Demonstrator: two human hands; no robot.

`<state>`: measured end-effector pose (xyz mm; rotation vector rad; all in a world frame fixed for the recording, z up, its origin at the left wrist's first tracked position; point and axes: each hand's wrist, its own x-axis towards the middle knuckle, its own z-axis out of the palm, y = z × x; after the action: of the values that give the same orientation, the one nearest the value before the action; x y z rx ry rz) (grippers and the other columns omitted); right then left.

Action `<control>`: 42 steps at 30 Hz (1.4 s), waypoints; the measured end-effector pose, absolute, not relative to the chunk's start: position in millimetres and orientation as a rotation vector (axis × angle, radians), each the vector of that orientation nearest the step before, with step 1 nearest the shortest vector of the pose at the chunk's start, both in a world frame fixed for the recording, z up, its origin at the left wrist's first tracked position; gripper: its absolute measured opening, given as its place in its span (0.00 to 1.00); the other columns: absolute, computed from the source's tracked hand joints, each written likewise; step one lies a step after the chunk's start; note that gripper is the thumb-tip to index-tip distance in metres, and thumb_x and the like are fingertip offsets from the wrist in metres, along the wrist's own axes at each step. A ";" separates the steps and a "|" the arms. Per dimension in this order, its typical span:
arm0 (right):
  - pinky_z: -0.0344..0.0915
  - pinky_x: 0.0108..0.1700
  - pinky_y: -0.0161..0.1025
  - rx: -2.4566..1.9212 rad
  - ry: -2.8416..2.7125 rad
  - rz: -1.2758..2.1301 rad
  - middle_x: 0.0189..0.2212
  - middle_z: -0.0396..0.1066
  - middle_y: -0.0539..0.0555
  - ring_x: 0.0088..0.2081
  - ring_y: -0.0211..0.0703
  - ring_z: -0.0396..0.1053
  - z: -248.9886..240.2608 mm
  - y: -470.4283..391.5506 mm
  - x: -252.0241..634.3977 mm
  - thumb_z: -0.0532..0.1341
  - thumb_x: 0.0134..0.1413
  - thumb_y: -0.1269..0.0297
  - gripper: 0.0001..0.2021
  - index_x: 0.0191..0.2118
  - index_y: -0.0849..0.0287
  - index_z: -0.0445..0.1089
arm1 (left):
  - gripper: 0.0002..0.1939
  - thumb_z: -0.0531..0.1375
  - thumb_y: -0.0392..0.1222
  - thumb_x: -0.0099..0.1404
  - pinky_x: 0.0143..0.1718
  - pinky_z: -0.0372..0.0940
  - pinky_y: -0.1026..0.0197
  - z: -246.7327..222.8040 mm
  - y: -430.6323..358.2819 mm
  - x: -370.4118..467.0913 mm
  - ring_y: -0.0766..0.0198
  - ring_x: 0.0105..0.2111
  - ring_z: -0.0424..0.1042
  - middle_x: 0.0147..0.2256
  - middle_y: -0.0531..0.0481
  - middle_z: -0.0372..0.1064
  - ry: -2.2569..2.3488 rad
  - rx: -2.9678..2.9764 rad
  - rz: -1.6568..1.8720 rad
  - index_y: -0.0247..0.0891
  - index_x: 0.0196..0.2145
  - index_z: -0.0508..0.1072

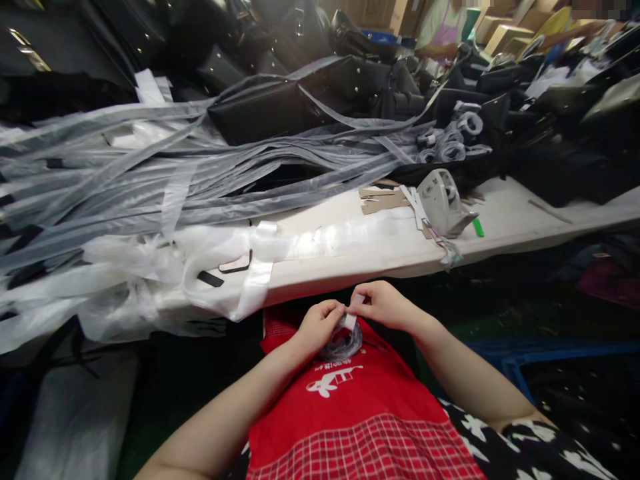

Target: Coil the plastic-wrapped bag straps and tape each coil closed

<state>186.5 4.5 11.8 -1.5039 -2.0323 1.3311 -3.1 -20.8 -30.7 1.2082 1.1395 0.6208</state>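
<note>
Coiled strap (343,343) in clear, crinkly plastic, roughly round, over my red apron (350,407). White paper band (349,321) slants up-right from its top. Left hand (320,325): fingers closed at the coil's top. Right hand (373,303): thumb and finger pinched on the band. Both sit just below the pale table's (345,263) front edge. Beyond: grey tape dispenser (443,200), long sleeved straps (280,157), smooth black bags (260,110).
</note>
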 end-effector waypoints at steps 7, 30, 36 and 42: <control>0.60 0.22 0.32 -1.583 -1.551 1.666 0.17 0.69 0.51 0.18 0.36 0.65 -23.0 2.5 186.6 0.55 0.56 0.45 0.23 0.25 0.62 0.71 | 0.11 0.61 0.46 0.61 0.34 0.62 0.63 -22.2 -25.8 -3.7 0.63 0.29 0.69 0.27 0.50 0.71 1.211 1.413 0.652 0.36 0.26 0.73; 0.59 0.31 0.34 -1.242 -1.398 1.903 0.24 0.70 0.51 0.26 0.37 0.63 -15.5 -7.9 189.4 0.64 0.49 0.49 0.19 0.29 0.65 0.74 | 0.07 0.59 0.43 0.58 0.29 0.61 0.64 -10.4 -34.3 0.5 0.65 0.25 0.67 0.25 0.53 0.68 1.259 1.315 0.683 0.38 0.28 0.67; 0.56 0.29 0.33 -1.335 -1.357 1.930 0.21 0.69 0.50 0.24 0.35 0.61 -14.3 -6.3 188.2 0.71 0.39 0.54 0.17 0.27 0.65 0.74 | 0.09 0.61 0.41 0.58 0.32 0.61 0.62 -7.9 -37.8 0.8 0.65 0.29 0.67 0.29 0.54 0.66 1.293 1.435 0.735 0.40 0.32 0.62; 0.55 0.28 0.32 -1.300 -1.286 2.048 0.21 0.67 0.47 0.23 0.33 0.60 -17.7 -5.0 185.7 0.71 0.38 0.55 0.16 0.26 0.64 0.70 | 0.10 0.61 0.43 0.58 0.33 0.61 0.62 -8.5 -39.3 0.7 0.64 0.30 0.67 0.30 0.53 0.66 1.284 1.448 0.708 0.39 0.33 0.63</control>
<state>185.7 -5.0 -17.7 -1.2997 -1.2862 2.0478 0.7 -39.3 -8.5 1.4483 1.2844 0.7082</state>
